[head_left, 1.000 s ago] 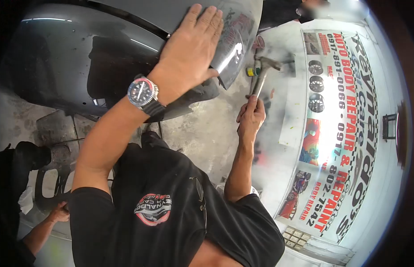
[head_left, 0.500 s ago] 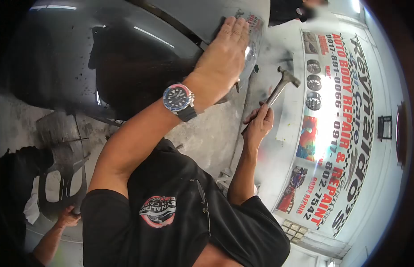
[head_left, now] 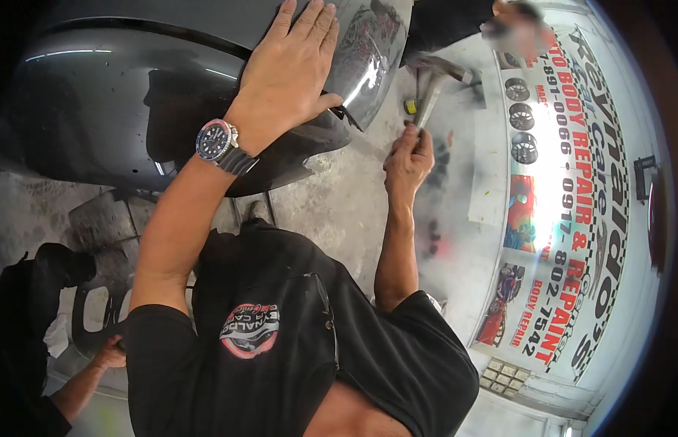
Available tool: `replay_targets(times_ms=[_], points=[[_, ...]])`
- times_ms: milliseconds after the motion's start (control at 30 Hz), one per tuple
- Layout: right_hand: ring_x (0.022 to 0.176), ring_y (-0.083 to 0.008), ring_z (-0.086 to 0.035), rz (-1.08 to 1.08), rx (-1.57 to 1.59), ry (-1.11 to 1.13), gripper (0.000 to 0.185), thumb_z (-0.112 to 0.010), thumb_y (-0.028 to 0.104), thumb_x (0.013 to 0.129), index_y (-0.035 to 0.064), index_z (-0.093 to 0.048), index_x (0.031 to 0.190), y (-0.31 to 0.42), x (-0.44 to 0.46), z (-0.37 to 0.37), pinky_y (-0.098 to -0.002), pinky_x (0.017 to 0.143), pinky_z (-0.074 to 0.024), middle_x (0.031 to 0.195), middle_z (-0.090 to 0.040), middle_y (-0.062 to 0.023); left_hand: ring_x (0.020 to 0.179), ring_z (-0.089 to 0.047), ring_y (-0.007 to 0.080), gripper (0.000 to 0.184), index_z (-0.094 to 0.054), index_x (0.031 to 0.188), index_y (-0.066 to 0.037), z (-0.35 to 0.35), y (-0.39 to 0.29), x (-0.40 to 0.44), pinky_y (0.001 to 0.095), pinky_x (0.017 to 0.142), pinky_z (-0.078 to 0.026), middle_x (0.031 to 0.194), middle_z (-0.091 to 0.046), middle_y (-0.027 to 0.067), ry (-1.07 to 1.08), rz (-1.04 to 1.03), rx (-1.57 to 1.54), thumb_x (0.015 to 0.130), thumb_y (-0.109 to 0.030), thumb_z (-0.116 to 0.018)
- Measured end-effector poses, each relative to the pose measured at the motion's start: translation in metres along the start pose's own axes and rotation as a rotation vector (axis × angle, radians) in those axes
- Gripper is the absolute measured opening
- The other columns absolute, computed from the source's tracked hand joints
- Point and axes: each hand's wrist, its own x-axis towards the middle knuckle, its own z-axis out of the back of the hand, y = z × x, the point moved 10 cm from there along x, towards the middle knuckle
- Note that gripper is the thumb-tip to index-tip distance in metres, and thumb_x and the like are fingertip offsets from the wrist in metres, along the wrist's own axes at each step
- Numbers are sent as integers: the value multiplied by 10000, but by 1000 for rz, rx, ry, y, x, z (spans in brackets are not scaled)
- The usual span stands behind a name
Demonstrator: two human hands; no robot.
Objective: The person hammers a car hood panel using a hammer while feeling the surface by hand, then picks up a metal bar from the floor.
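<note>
My left hand [head_left: 292, 69] lies flat on a glossy dark car body panel [head_left: 179, 95], fingers stretched and thumb out to the side. A wristwatch with a red and blue bezel [head_left: 214, 140] is on that wrist. Just beyond the thumb, the panel's edge looks jagged beside a shiny, lamp-like curved part [head_left: 368, 73]. My right hand [head_left: 410, 162] is closed around the handle of a hammer [head_left: 428, 105], held up off to the right of the car. The hammer's head is smeared by motion, and nothing shows it touching the panel.
At upper right is another person in black [head_left: 444, 25], close behind the hammer's head. A second person's hand [head_left: 109, 353] rests by a dark plastic chair [head_left: 91, 317] at lower left. A large printed banner [head_left: 565, 211] covers the right wall above the concrete floor [head_left: 324, 197].
My left hand has shifted left and up in view, still flat on the car. The hammer has swung upward and blurred. The view itself has shifted too.
</note>
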Motion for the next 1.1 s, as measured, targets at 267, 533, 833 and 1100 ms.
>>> replay_targets(times_ms=[267,533,833,1100], points=[[489,-40,-414,-35,-155,191,331,-596,326,1091,5,-642,1020,-17,11,-17,-241,433,-315,623,-482,33,1523,-374,341,965,-469,1496,113,13,-2,-1,515,1281,-224,1592,-459,241,41,-44,-36,890,-612,-665],[420,-72,-422,-47,-31,67,347,-547,319,1106,-16,-620,1052,3,-8,-19,-258,385,-354,634,-505,-1,1513,-386,372,944,-478,1476,144,20,3,-4,531,1274,-234,1570,-473,276,33,-70,-96,912,-595,-641],[465,-57,-418,22,-126,116,302,-572,299,1105,35,-589,959,-5,-1,-21,-264,413,-326,602,-467,18,1509,-395,377,910,-514,1456,132,14,0,-5,534,1274,-231,1561,-487,275,-45,-45,-62,909,-584,-645],[475,-59,-420,-14,-136,138,367,-610,365,1086,29,-618,938,-9,-1,-25,-272,417,-333,633,-493,21,1514,-396,348,925,-526,1466,98,16,1,-6,521,1278,-230,1571,-497,231,10,-44,-84,881,-604,-676]])
